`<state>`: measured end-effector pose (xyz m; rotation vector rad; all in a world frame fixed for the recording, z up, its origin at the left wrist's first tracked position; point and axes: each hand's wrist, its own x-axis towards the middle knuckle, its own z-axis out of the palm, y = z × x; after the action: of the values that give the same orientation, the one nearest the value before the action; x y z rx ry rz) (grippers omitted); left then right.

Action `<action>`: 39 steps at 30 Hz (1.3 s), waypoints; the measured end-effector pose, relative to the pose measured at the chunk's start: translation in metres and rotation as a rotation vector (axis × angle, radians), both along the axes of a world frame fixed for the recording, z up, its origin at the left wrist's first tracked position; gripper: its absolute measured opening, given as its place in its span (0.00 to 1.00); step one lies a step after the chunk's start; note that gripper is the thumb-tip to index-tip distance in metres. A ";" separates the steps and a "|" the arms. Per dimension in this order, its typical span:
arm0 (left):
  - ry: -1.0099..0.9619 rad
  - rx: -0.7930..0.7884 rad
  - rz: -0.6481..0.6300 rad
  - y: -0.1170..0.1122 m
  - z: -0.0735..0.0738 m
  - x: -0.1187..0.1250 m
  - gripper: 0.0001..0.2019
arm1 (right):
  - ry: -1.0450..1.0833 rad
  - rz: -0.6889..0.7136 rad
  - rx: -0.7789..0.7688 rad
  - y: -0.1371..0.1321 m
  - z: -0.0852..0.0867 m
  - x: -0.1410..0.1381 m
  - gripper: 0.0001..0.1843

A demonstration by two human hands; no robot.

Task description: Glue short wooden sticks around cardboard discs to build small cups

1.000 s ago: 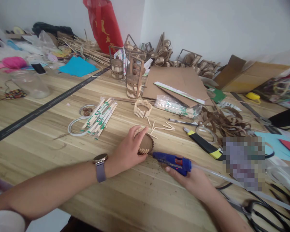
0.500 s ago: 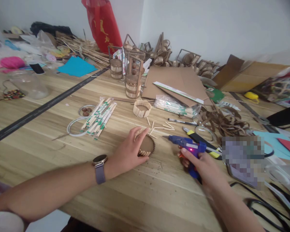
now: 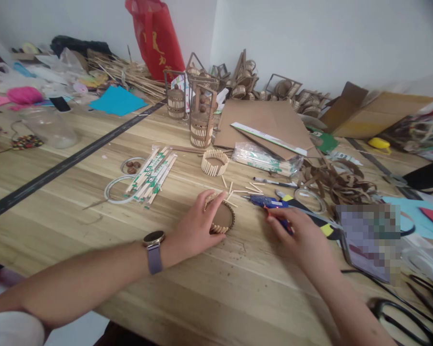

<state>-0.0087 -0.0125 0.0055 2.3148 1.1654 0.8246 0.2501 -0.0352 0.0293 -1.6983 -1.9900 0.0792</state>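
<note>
My left hand (image 3: 197, 226), a watch on its wrist, is wrapped over a small round cardboard piece (image 3: 222, 217) edged with short wooden sticks, holding it on the wooden table (image 3: 187, 293). My right hand (image 3: 299, 235) lies to the right of it with the blue glue gun (image 3: 270, 204) under its fingers; the gun rests low on the table, nozzle pointing left. Loose cut sticks (image 3: 243, 188) lie just beyond the round piece.
A finished stick ring (image 3: 214, 162), wrapped chopsticks (image 3: 151, 174), tape rolls (image 3: 115, 187), a yellow-black knife (image 3: 310, 218), brown paper strips (image 3: 332, 182), cardboard sheets (image 3: 263, 125) and small wooden lanterns (image 3: 201, 120) crowd the far side. Black scissors (image 3: 400, 317) lie near right. A blurred patch (image 3: 368, 240) covers something.
My right hand has carried the glue gun away from the round piece, up and to the right, then lowered it flat onto the table. My left hand stays on the piece.
</note>
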 end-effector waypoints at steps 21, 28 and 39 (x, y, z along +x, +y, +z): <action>-0.012 0.006 -0.020 0.001 -0.003 0.000 0.50 | 0.182 0.294 -0.171 0.019 0.005 -0.058 0.08; -0.010 -0.003 -0.015 0.001 0.000 0.001 0.48 | 0.273 0.378 -0.426 0.005 0.013 -0.064 0.07; -0.040 0.010 -0.033 0.002 0.000 0.001 0.46 | 0.165 0.407 -0.417 0.003 0.009 -0.065 0.08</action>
<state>-0.0073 -0.0104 0.0051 2.3085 1.1061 0.8621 0.1852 -0.0321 0.0380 -1.4238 -2.2687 0.7994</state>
